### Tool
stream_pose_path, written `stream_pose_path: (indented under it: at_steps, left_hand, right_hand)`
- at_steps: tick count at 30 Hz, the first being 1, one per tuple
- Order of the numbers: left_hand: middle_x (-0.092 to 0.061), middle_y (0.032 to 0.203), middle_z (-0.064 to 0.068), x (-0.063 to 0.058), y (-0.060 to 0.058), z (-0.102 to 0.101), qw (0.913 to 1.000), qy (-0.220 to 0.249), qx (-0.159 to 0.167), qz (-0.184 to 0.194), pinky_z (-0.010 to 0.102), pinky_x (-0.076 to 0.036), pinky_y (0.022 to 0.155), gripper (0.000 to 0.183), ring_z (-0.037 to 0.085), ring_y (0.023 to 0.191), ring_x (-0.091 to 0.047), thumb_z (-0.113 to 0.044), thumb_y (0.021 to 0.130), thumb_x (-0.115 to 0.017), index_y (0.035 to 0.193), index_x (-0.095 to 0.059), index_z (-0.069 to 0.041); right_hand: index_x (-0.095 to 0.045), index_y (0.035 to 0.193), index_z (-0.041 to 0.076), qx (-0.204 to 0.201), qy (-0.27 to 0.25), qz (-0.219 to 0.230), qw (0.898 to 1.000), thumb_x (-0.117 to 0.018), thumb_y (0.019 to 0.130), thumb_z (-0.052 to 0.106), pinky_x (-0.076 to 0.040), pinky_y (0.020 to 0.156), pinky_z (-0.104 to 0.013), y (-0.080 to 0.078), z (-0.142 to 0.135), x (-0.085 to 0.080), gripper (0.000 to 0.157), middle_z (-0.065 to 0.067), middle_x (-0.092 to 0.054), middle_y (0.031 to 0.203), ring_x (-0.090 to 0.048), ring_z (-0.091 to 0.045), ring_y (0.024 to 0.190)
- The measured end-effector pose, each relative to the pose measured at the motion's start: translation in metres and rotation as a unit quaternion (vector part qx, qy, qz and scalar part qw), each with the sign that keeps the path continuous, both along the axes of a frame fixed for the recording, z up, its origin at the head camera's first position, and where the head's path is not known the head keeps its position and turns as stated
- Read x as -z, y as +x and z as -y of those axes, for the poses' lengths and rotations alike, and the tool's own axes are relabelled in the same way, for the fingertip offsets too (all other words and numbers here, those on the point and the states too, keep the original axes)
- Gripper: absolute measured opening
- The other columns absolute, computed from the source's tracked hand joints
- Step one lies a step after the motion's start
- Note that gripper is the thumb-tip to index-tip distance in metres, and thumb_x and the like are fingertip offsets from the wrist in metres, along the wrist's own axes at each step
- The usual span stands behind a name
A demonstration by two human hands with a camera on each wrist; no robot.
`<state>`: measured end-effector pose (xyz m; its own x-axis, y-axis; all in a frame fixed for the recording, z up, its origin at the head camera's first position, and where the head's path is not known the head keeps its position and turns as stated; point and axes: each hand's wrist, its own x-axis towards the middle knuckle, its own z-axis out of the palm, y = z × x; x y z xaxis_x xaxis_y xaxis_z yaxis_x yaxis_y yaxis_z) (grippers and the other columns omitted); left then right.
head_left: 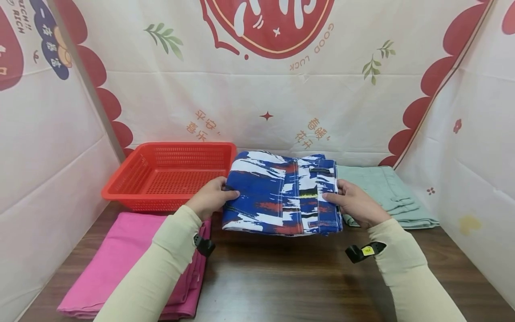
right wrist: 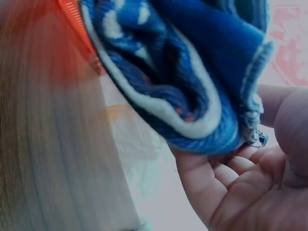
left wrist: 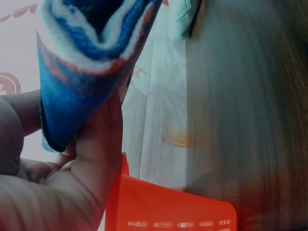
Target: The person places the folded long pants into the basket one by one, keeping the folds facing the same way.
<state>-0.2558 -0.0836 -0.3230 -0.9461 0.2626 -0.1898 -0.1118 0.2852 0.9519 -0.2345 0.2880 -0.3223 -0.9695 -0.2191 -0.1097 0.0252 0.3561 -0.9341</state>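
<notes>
Folded pants [head_left: 261, 197] with a blue, white and red pattern are held up above the table by both hands. At their left edge, my left hand [head_left: 213, 195] grips the layers, thumb on top and fingers beneath. My right hand [head_left: 358, 203] pinches the opposite edge the same way. Each wrist view shows the thick folded layers end-on, between the thumb and fingers of the left hand [left wrist: 72, 168] and the right hand [right wrist: 240, 187]. The pants hide part of the table behind them.
A red perforated basket [head_left: 141, 197] stands at the back left, with no item visible inside. Folded pink cloth [head_left: 120, 259] lies in front of it, partly under my left forearm. A folded mint-green garment [head_left: 386, 188] is at the back right. Printed white curtains enclose the wooden table [head_left: 281, 277].
</notes>
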Motion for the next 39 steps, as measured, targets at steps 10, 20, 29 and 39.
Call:
stream_pose_path:
  at_steps: [10, 20, 29, 39]
  left_hand:
    - [-0.059, 0.127, 0.018, -0.002, 0.000, 0.006, 0.9998, -0.011, -0.005, -0.017, 0.052, -0.051, 0.093, 0.048, 0.033, 0.108, -0.064, -0.018, 0.097, -0.065, 0.139, -0.044, -0.005]
    - [-0.058, 0.129, 0.019, -0.005, 0.001, 0.015, 0.9997, 0.003, 0.010, -0.023, 0.051, -0.051, 0.094, 0.048, 0.034, 0.112, -0.062, -0.016, 0.098, -0.063, 0.140, -0.042, -0.003]
    - [-0.058, 0.127, 0.019, -0.007, 0.002, 0.022, 0.9995, 0.001, 0.008, -0.030, 0.049, -0.050, 0.095, 0.047, 0.033, 0.111, -0.062, -0.017, 0.099, -0.062, 0.139, -0.042, -0.002]
    - [-0.059, 0.127, 0.019, -0.007, -0.001, 0.028, 0.9995, 0.001, -0.005, -0.032, 0.050, -0.052, 0.092, 0.046, 0.034, 0.109, -0.064, -0.017, 0.099, -0.062, 0.139, -0.043, -0.005]
  right_hand:
    - [-0.019, 0.153, -0.004, 0.017, 0.008, -0.011, 1.000, -0.056, 0.103, 0.022, -0.057, 0.080, -0.048, 0.000, 0.007, -0.004, 0.067, -0.033, -0.049, 0.135, -0.068, -0.028, 0.099]
    - [-0.021, 0.152, -0.003, 0.013, -0.002, -0.013, 1.000, -0.058, 0.102, 0.022, -0.058, 0.078, -0.048, 0.001, 0.011, -0.007, 0.067, -0.033, -0.050, 0.135, -0.069, -0.028, 0.098]
    - [-0.024, 0.150, -0.004, 0.009, -0.013, -0.021, 1.000, -0.058, 0.102, 0.019, -0.058, 0.077, -0.045, 0.000, 0.019, -0.009, 0.063, -0.032, -0.053, 0.131, -0.070, -0.025, 0.095]
    - [-0.024, 0.151, -0.003, 0.014, 0.001, -0.029, 0.999, -0.058, 0.102, 0.020, -0.057, 0.084, -0.041, -0.003, 0.026, -0.011, 0.064, -0.030, -0.051, 0.136, -0.067, -0.027, 0.103]
